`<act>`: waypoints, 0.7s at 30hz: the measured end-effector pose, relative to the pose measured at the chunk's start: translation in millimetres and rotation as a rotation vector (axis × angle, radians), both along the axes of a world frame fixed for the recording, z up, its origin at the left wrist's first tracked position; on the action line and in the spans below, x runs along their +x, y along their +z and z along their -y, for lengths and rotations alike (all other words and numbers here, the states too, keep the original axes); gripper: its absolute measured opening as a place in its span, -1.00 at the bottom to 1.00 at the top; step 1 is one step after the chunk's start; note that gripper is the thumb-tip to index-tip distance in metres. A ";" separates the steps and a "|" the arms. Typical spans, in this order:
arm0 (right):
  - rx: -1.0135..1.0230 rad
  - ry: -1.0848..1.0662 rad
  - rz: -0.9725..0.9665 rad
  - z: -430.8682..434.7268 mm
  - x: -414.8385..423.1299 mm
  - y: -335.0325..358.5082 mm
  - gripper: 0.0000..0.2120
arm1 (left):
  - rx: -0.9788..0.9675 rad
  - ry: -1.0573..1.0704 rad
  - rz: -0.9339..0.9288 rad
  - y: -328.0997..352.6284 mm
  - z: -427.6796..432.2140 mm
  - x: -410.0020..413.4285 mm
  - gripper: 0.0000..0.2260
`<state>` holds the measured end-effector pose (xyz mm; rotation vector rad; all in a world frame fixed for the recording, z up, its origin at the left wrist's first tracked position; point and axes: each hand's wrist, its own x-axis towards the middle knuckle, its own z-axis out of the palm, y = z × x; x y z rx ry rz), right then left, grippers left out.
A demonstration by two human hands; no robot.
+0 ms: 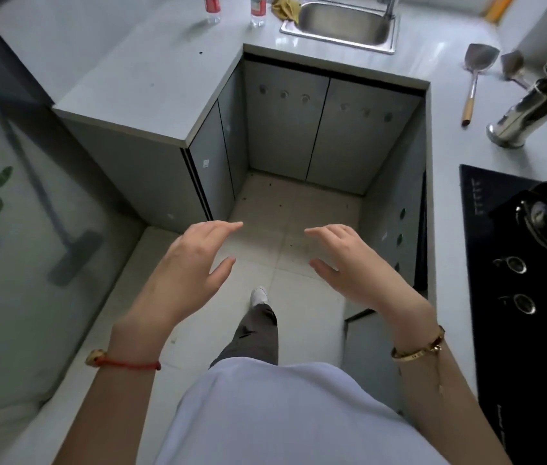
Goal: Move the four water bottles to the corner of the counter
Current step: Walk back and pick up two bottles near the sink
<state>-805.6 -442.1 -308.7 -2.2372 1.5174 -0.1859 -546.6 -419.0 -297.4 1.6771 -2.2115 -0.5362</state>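
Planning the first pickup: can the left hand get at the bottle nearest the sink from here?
Probably not yet. The left hand hangs open over the floor, far short of that bottle; nothing blocks the way, so stepping closer should do.

One head-worn wide view looks steeply down over the floor (285, 209), edges bent and perhaps slightly blurred.

Open counter (138, 62) left of two bottles (212, 6), sink (339, 26) just right, hands empty
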 end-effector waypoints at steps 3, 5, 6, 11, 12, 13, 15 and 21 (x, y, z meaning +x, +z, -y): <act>0.010 0.005 -0.009 50.6 5.5 4.5 -0.53 | 0.006 0.000 -0.004 3.3 50.4 4.3 -0.56; -0.001 0.007 -0.015 86.9 10.0 10.4 -0.53 | 0.006 0.009 -0.009 8.8 86.0 7.4 -0.56; -0.008 0.007 -0.016 105.9 12.3 13.9 -0.53 | 0.003 0.012 -0.011 12.1 104.6 9.2 -0.56; -0.043 -0.014 0.001 193.8 24.7 28.7 -0.54 | -0.027 -0.015 -0.007 24.5 195.6 17.7 -0.57; -0.048 -0.018 0.009 209.0 26.9 30.2 -0.54 | -0.028 -0.018 -0.008 25.7 212.0 19.3 -0.57; -0.049 -0.022 0.017 222.8 28.9 31.5 -0.54 | -0.027 -0.022 -0.008 26.5 226.9 20.9 -0.57; -0.043 -0.035 0.029 249.1 31.1 33.1 -0.55 | -0.027 -0.034 -0.001 27.0 255.1 23.4 -0.57; -0.023 -0.049 0.045 314.5 30.7 26.4 -0.55 | -0.003 -0.035 0.011 22.5 322.4 23.1 -0.58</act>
